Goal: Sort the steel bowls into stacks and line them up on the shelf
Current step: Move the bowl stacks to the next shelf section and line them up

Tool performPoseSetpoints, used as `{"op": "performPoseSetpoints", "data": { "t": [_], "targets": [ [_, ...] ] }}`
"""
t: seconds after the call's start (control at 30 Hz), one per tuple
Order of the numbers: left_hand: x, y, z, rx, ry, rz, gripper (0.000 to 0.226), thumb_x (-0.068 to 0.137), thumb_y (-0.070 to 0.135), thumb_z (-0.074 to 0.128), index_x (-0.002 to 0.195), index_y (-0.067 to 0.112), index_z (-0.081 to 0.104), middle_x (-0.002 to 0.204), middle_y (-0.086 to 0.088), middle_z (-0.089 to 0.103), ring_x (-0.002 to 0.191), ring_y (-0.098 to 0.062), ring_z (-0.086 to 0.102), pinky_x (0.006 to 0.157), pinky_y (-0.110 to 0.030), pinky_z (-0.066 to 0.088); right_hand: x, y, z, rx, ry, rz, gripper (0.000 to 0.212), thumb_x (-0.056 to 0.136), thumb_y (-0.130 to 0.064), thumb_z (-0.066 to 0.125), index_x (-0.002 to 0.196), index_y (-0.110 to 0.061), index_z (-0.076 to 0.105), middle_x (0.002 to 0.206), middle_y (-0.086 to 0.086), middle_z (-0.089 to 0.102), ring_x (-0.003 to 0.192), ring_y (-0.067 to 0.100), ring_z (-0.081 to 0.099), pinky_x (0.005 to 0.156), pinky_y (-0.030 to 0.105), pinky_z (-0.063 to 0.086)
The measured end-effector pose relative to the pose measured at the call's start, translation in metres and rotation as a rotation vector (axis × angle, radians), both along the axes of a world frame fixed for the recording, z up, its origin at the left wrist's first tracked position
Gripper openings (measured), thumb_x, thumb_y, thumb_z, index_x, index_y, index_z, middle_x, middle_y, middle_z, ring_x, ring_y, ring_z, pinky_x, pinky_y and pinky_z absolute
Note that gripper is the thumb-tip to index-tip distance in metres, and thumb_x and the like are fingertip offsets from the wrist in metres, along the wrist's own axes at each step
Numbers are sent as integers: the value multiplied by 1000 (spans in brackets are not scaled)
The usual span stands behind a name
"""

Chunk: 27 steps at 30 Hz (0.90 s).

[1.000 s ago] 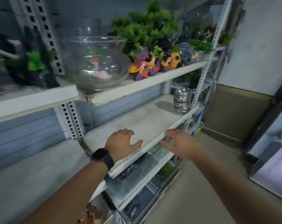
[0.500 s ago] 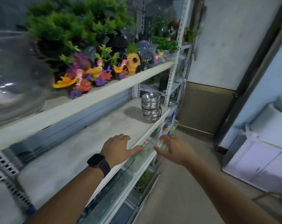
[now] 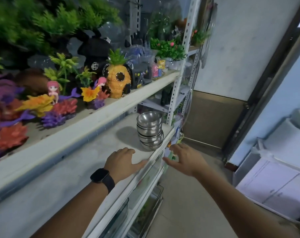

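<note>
1. One stack of steel bowls [image 3: 150, 130] is seen at the far right end of the middle shelf [image 3: 73, 169], close to its front edge and just beside the white slotted post [image 3: 178, 79]. The stack is nested and slightly crooked.
2. The left hand [image 3: 122, 162] is held low over the shelf's front edge, near the stack but apart from it. Its fingers are loosely bent and a little apart, with nothing gripped; contact with the shelf cannot be told.
3. A black watch [image 3: 102, 178] is worn on the left wrist.
4. The right hand [image 3: 187, 159] is held in the air just off the front edge, below the stack. Its fingers are spread and nothing is held.
5. A pineapple ornament [image 3: 117, 79], coral pieces and plastic plants are set on the upper shelf [image 3: 97, 112].
6. Glass tanks [image 3: 145, 176] are seen under the middle shelf.
</note>
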<state>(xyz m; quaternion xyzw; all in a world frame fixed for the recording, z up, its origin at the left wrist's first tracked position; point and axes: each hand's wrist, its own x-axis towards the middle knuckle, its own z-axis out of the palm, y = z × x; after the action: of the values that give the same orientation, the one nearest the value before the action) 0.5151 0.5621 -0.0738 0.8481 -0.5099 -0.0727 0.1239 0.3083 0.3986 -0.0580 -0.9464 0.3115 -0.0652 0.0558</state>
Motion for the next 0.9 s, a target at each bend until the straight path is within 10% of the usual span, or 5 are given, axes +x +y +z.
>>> {"op": "performPoseSetpoints", "data": {
  "t": [0.23,0.43,0.67,0.9],
  "targets": [
    [12,-50,-16,72,21,122,93,76,88,41,141,23,51,135,8,58,122,-13,54,100,-27,41,27,-91,-17,19,-2,88,115,64,-101,5,131,-22,55,121,-1,63,107,19,60,86,36,53],
    [19,-92,-23,103,78,287,123,51,103,23,142,24,50,138,9,57,124,-11,55,103,-27,43,55,-166,-15,48,10,203,98,71,-93,31,135,-22,54,122,1,61,110,19,59,87,33,51],
    [36,-119,-35,62,185,394,131,52,97,51,158,23,27,159,5,37,142,-14,39,117,-33,34,93,-214,-16,195,28,264,97,70,-87,59,145,-27,45,134,-3,56,122,17,56,100,40,50],
    [60,-143,-58,-401,750,261,143,46,47,101,152,53,6,155,22,31,141,-11,39,111,-45,44,133,-228,-38,810,-138,347,132,48,-68,92,152,-49,12,152,-13,33,138,10,39,113,43,41]
  ]
}}
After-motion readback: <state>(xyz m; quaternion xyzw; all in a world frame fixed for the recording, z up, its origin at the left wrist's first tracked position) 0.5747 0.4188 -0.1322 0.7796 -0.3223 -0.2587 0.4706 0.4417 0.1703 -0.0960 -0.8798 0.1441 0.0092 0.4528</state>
